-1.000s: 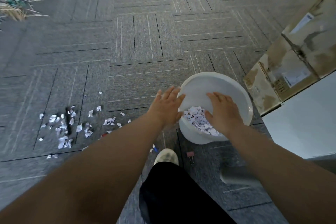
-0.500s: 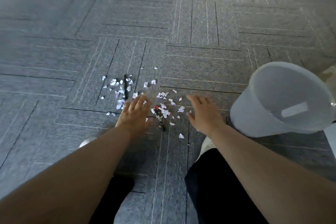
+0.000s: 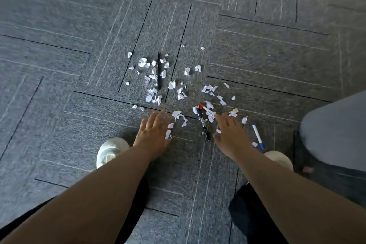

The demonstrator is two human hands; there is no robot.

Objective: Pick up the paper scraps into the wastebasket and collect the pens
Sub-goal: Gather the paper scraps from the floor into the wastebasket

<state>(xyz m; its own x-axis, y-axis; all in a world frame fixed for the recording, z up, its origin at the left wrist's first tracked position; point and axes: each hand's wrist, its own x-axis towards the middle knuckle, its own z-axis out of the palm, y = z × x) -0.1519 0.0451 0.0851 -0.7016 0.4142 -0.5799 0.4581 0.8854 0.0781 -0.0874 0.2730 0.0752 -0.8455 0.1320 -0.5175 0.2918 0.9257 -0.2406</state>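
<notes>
Several white paper scraps [image 3: 172, 85] lie scattered on the grey carpet ahead of me. A black pen [image 3: 159, 71] lies among the far scraps. A red-capped pen [image 3: 205, 108] and a second black pen [image 3: 204, 125] lie between my hands. A white pen with a blue cap [image 3: 257, 136] lies right of my right hand. My left hand [image 3: 153, 131] is flat over the carpet, fingers apart, holding nothing. My right hand [image 3: 229, 132] is spread the same way, beside the black pen. The white wastebasket [image 3: 334, 130] shows only its blurred side at the right edge.
My two light shoes [image 3: 111, 151] [image 3: 279, 158] stand on the carpet on either side of my arms. A small pink object [image 3: 307, 169] lies by the wastebasket's base. Grey carpet tiles stretch beyond the scraps.
My hands left the wastebasket, where they dropped scraps, and swung left and down to the scraps on the floor. The view followed, so the basket slid to the right edge.
</notes>
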